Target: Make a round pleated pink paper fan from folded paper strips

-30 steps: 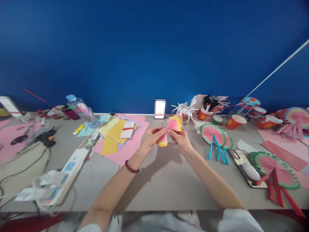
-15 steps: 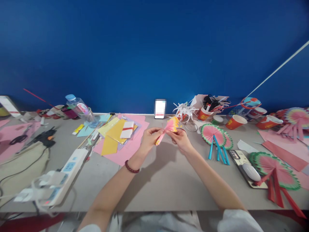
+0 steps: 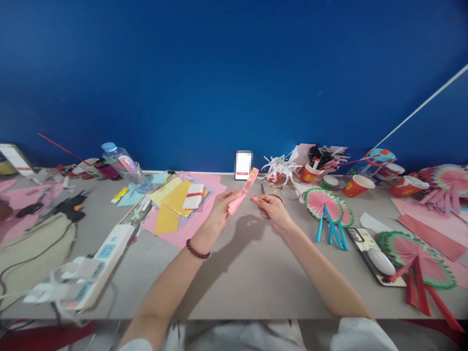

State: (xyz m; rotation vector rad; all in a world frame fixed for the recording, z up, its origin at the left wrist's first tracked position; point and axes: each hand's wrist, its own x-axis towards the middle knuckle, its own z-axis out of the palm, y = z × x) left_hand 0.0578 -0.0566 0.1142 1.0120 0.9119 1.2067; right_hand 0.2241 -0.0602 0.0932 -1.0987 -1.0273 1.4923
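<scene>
My left hand [image 3: 219,210] is closed on a pleated pink and yellow paper strip [image 3: 244,190], folded flat and pointing up and to the right above the grey table [image 3: 252,273]. My right hand [image 3: 272,210] hovers just right of it with its fingers pinched together; a thin dark point shows above them, too small to name. The two hands are a little apart. A beaded bracelet [image 3: 196,250] sits on my left wrist.
Sheets of pink and yellow paper [image 3: 183,204] lie to the left, beside a water bottle [image 3: 122,163], a glue gun [image 3: 69,207] and a power strip [image 3: 98,263]. Finished paper fans [image 3: 327,207] and a phone [image 3: 373,253] lie right; red cups [image 3: 356,184] stand behind.
The fanned-out pleated paper has been closed into a flat strip. It now stays in my left hand alone, and my right hand has come off it and moved slightly right.
</scene>
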